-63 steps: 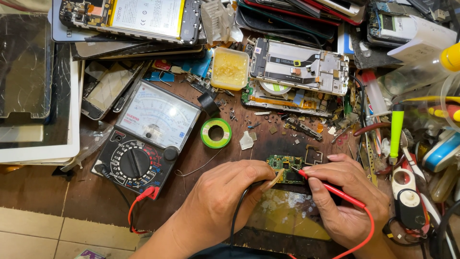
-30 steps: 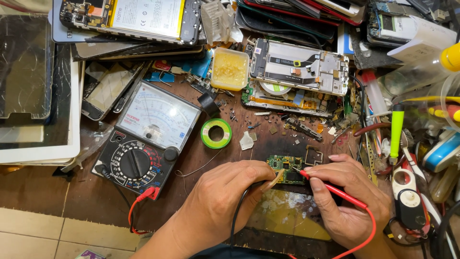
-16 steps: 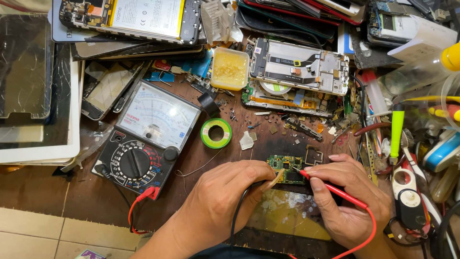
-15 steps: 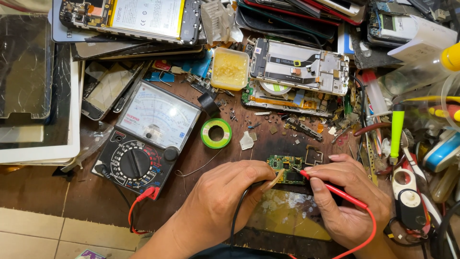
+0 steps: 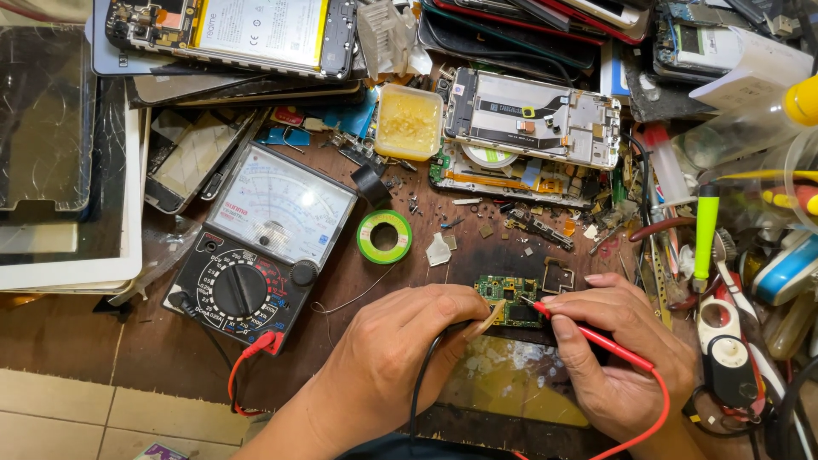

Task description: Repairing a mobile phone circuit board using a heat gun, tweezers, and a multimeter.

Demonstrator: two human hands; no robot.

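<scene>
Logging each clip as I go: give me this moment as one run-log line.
left hand: holds black probe | right hand: holds red probe on circuit board | meter: left of board, leads plugged in

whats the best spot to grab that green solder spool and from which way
Take the green solder spool from straight above, pinching its outer rim on opposite sides. It lies flat on the wooden bench with its open core facing up, so only the round edge offers purchase. The bare side nearest the left hand is the roomiest approach.
</scene>
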